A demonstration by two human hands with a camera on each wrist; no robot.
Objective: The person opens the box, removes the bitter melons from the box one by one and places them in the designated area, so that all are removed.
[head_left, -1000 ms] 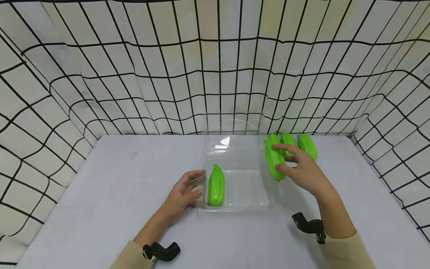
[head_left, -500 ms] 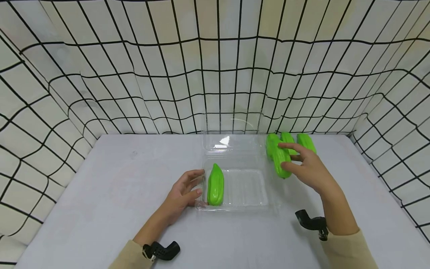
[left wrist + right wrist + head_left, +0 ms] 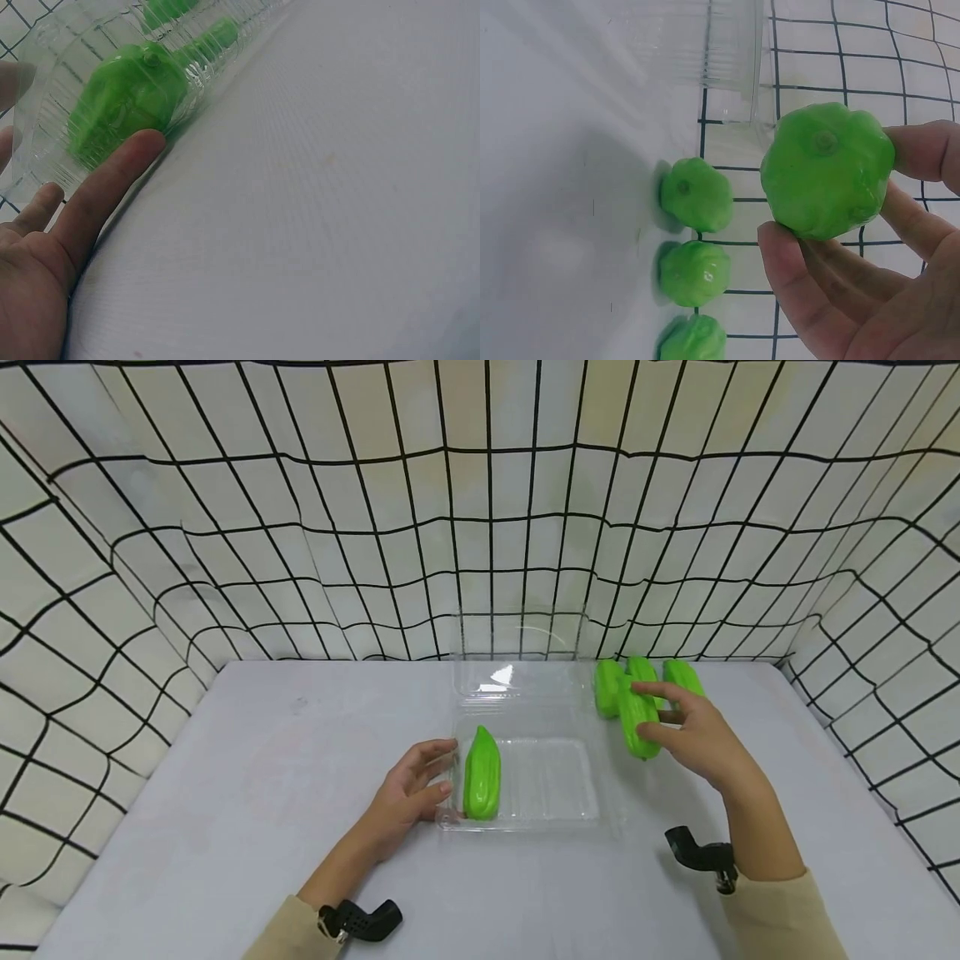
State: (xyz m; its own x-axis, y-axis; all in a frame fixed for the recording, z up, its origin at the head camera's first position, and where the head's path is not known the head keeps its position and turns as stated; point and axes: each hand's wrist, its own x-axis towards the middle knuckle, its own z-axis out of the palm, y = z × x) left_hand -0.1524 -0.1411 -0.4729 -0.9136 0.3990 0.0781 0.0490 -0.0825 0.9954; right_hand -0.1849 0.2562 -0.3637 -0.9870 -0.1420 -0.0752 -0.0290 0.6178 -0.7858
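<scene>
A clear plastic clamshell box [image 3: 551, 785] lies open with its lid [image 3: 517, 677] tipped back. One bright green ridged gourd [image 3: 482, 774] is inside at the left. My left hand [image 3: 408, 789] touches the box's left side with extended fingers; in the left wrist view one fingertip [image 3: 150, 142] lies against the plastic low down near the table. My right hand [image 3: 693, 735] pinches another green ridged gourd [image 3: 637, 718] between thumb and fingers, right of the box. In the right wrist view that gourd [image 3: 829, 172] shows end-on, off the table.
Three more green gourds stand in a row at the table's back right: one left [image 3: 607, 687], one middle [image 3: 641, 670], one right [image 3: 682, 675]. White walls with black netting [image 3: 487, 518] enclose the back and sides of the white table [image 3: 300, 752].
My right hand has shifted right with its gourd, drawing it away from the box and uncovering the gourd behind it. My left hand and the box stay put.
</scene>
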